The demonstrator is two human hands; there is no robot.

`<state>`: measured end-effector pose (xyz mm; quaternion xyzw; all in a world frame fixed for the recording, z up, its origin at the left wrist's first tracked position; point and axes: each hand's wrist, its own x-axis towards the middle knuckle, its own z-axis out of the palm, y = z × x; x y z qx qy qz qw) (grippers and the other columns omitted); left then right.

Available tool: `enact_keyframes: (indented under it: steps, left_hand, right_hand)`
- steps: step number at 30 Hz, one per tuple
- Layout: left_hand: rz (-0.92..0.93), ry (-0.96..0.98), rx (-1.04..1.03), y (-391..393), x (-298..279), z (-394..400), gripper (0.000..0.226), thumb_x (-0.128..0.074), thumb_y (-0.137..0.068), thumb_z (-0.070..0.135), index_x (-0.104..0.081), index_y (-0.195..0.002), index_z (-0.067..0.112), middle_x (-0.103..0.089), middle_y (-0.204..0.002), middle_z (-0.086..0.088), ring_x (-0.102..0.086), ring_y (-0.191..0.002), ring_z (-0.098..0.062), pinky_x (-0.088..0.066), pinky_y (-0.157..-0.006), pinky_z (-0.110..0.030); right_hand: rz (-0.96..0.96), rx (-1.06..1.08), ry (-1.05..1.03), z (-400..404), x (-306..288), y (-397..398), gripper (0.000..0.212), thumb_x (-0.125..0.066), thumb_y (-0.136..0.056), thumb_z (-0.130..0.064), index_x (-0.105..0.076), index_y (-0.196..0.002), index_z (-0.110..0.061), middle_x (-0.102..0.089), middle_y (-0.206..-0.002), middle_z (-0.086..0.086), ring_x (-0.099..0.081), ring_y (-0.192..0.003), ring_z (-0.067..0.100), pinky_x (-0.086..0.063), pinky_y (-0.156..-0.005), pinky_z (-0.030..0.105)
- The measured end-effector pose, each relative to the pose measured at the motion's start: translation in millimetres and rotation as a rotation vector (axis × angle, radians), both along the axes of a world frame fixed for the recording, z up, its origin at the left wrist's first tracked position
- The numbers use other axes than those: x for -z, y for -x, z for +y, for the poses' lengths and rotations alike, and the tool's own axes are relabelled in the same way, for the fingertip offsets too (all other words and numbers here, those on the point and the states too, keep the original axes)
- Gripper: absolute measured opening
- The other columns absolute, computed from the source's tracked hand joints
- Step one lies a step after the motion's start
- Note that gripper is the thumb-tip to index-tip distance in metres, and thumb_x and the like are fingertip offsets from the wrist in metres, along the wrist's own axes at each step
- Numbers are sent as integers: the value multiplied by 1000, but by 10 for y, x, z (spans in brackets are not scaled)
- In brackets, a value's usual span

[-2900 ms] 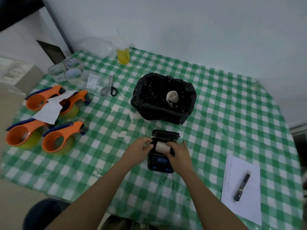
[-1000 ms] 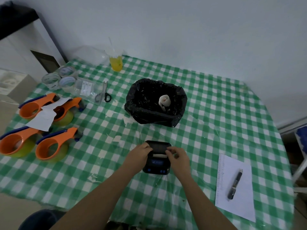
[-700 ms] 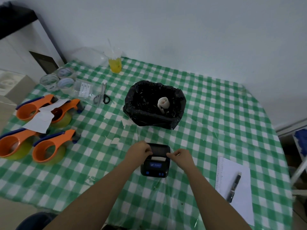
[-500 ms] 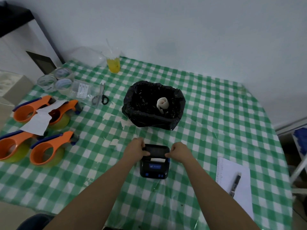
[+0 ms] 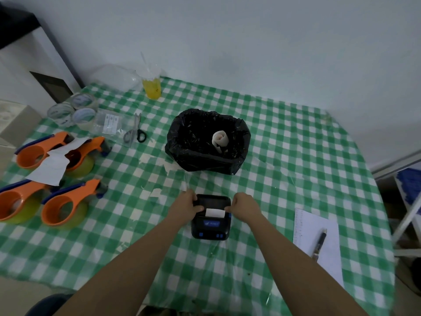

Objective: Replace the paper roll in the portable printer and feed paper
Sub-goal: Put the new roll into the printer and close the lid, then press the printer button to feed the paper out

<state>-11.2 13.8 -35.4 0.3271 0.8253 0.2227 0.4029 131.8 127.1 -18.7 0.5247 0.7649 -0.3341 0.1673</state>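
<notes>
The left hand (image 5: 185,202) and right hand (image 5: 243,205) cover both sides of the small black portable printer (image 5: 211,221), whose blue screen text is too small to read, hiding their fingertips.

Checked table (image 5: 296,142) under printer (image 5: 210,224), bin (image 5: 208,160)

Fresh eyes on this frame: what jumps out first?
Both hands, left hand and right hand, grip the sides of the black portable printer at the table's near centre, a white paper strip showing from its slot. Just behind it sits a black-lined bin holding a used paper roll. Four orange tape dispensers cluster on the left of the green checked tablecloth.
</notes>
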Motion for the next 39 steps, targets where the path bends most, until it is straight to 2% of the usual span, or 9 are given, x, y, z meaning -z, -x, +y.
enact_keyframes:
  steps: [2, 5, 9, 13, 18, 22, 24, 29, 39]
  left_hand:
    - [-34, -59, -55, -30, 11, -104, 20, -61, -85, 12, -52, -101, 5, -57, -110, -15, -58, -101, -31, -46, -87, -39]
    - [-98, -86, -81, -94, 0, -263, 35, -55, -88, 7, -49, -122, 3, -54, -130, -15, -59, -108, -32, -46, -88, -35]
    - [-172, -85, -106, -201, 31, -421, 44, -56, -87, 2, -44, -129, 3, -49, -136, -16, -57, -113, -31, -45, -89, -32]
    - [-197, -81, -106, -298, 73, -527, 49, -60, -83, 1, -45, -129, 2, -50, -136, -16, -55, -118, -31, -43, -92, -28]
    - [-230, -124, -112, -397, 75, -567, 56, -65, -79, -3, -42, -130, 3, -54, -131, -16, -58, -114, -32, -43, -84, -27]
    - [-170, -143, -104, -429, 97, -601, 57, -66, -80, 1, -42, -131, 6, -59, -128, -16, -60, -112, -30, -45, -86, -28]
    - [-137, -138, -84, -424, 95, -599, 56, -67, -79, 3, -43, -130, 5, -60, -127, -16, -60, -112, -30, -46, -86, -28]
    - [-89, -83, -77, -409, 82, -569, 54, -67, -76, 7, -46, -125, 6, -63, -122, -18, -61, -110, -32, -52, -92, -42]
    - [-21, -15, -72, -444, 46, -503, 47, -63, -75, 11, -48, -119, 4, -66, -113, -20, -62, -102, -36, -53, -86, -44]
  right_hand:
    - [129, 115, -42, -135, 59, -120, 22, -61, -86, -30, -50, -79, -12, -55, -78, 4, -53, -73, 22, -40, -64, 31]
    - [318, 283, -49, -344, 157, -271, 13, -54, -91, -24, -57, -87, -12, -59, -80, 3, -54, -71, 21, -40, -63, 31]
    - [451, 414, -41, -595, 244, -421, 12, -52, -92, -15, -61, -94, -7, -60, -85, 3, -56, -78, 21, -42, -68, 31]
    - [476, 454, -42, -747, 302, -531, 16, -52, -91, -10, -63, -101, -6, -60, -88, 3, -55, -76, 19, -42, -69, 29]
    - [480, 450, -38, -826, 358, -583, 17, -51, -91, -11, -62, -104, -7, -61, -98, 7, -55, -82, 19, -42, -72, 28]
    - [465, 439, -37, -847, 358, -597, 18, -50, -92, -11, -61, -106, -9, -58, -96, 3, -52, -76, 17, -39, -57, 19]
    - [466, 434, -35, -848, 364, -604, 18, -49, -92, -11, -61, -106, -8, -57, -95, 3, -52, -75, 16, -39, -56, 15]
    - [466, 422, -20, -861, 353, -609, 19, -49, -92, -11, -59, -108, -8, -56, -96, 3, -51, -73, 14, -38, -55, 15]
    - [458, 401, -1, -895, 363, -617, 19, -49, -92, -12, -59, -109, -9, -57, -96, 3, -54, -78, 17, -40, -56, 16]
